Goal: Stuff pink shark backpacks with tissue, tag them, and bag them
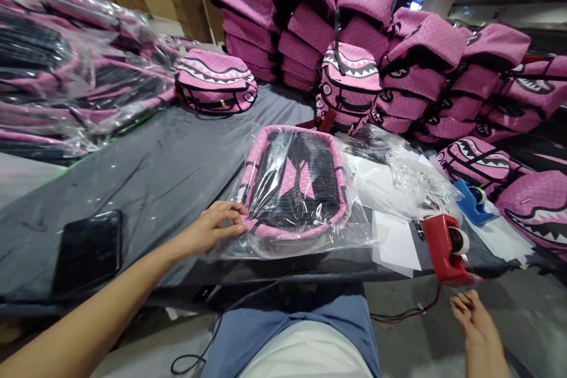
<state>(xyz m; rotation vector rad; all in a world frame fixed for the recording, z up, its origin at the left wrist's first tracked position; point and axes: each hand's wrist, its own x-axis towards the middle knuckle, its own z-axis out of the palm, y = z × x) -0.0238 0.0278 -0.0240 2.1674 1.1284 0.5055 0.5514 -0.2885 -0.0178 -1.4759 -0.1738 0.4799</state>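
Observation:
A pink-and-black backpack [290, 180] lies in a clear plastic bag [345, 236] on the grey-covered table, its strap side up. My left hand [221, 223] rests at the bag's lower left edge, fingertips touching the plastic, with a gap between thumb and forefinger. Off the table's front edge, my right hand [472, 313] is closed, fingertips pinched just below the cutter end of a red tape dispenser [445, 251]. A faint clear strip of tape seems to be at those fingertips. The dispenser holds a roll of tape [459, 242].
Bagged backpacks [88, 82] are heaped at the left. Pink backpacks [305, 29] are stacked along the back. A black phone [88, 248] lies at the left front. White sheets [396, 242], loose plastic bags [398, 183] and a blue tape dispenser [476, 202] lie at the right.

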